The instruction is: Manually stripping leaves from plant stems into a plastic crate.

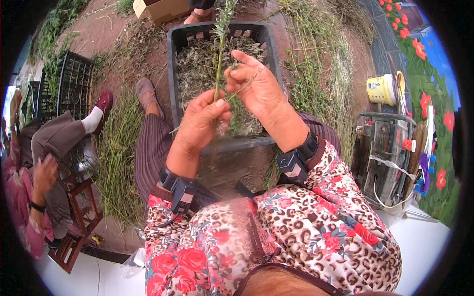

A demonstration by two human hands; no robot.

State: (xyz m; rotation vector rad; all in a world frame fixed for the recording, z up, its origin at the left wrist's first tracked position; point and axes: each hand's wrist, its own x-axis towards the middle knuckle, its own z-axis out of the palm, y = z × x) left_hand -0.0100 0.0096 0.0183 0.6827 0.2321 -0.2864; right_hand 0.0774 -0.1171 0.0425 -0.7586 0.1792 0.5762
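Note:
My left hand (203,116) grips a green plant stalk (220,63) that stands nearly upright, its leafy top reaching the upper edge of the view. Close beside the stalk, my right hand (259,87) pinches a small withered leaf (234,67) between thumb and forefinger, and a thin side stem crosses its fingers. Both hands are over a dark plastic crate (172,81), between my knees. Inside it lies a heap of dry, grey-green leaves (196,63). The stalk's lower end below my left hand is blurred.
Long cut stalks (120,159) lie on the floor at left, with more stalks (322,74) at right. A co-worker's hand (45,174) shows at left, near a black crate (74,83) and a wooden stool (79,222). A yellow bucket (381,90) and a cardboard box (163,11) stand farther off.

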